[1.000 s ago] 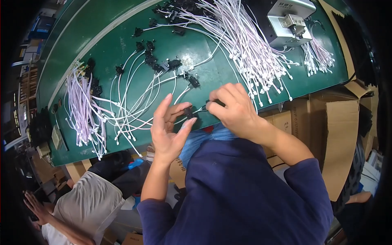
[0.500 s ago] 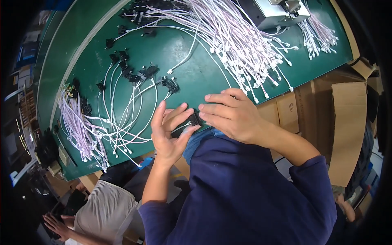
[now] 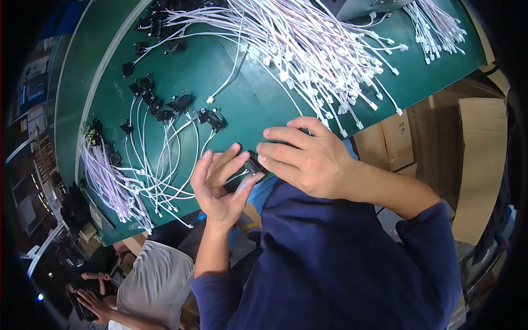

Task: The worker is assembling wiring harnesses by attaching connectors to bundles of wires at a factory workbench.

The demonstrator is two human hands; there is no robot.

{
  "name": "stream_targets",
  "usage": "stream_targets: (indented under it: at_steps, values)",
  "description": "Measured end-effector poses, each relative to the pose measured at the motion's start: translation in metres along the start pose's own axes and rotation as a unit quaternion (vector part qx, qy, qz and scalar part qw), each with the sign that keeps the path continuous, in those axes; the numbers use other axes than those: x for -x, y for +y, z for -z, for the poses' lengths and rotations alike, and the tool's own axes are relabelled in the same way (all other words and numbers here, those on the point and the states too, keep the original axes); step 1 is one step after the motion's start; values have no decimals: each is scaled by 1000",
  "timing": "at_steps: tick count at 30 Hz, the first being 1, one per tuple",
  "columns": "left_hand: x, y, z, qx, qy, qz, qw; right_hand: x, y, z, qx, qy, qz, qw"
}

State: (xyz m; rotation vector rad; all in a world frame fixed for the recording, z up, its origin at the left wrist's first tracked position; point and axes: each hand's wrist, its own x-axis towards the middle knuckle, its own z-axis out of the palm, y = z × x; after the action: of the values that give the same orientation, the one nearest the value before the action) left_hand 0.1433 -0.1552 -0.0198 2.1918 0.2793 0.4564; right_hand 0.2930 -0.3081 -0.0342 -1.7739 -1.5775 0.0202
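Observation:
Close to my body, at the near edge of the green table, a small black plastic connector housing [image 3: 253, 164] with a white cable sits between my hands. My left hand [image 3: 221, 184] pinches it between thumb and fingers, palm turned up. Over its right side comes my right hand [image 3: 308, 157], fingers curved and their tips against the housing; the right thumb is hidden. Just beyond my left hand lies another black housing [image 3: 210, 118] with its cable. More black housings [image 3: 149, 93] on looped white cables [image 3: 165, 159] rest to the left.
A large bundle of white and pink cables [image 3: 330, 60] with white plugs spreads across the back of the green table [image 3: 247, 82]. Another bundle [image 3: 110, 179] lies left, and one more [image 3: 434, 27] far right beside a metal box [image 3: 363, 6]. Cardboard [image 3: 481, 165] stands right. A co-worker [image 3: 157, 280] sits left.
My view has shifted slightly, so the table's contents sit a little differently in the picture. Both hands keep hold of the black housing, which looks slightly turned.

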Motion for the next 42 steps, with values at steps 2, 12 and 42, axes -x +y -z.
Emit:
stream_targets:
  at_steps: [2,12,42]
  values:
    - [-1,1,-1,3,-1,5,1000,-1,2,1,-4,-1,3,1000]
    - [-9,31,9,-53,-80,152,984,-6,-4,7,-64,-21,-17,998]
    - [-8,18,-1,-100,-1,-51,994,-129,-21,8,56,-610,-295,733]
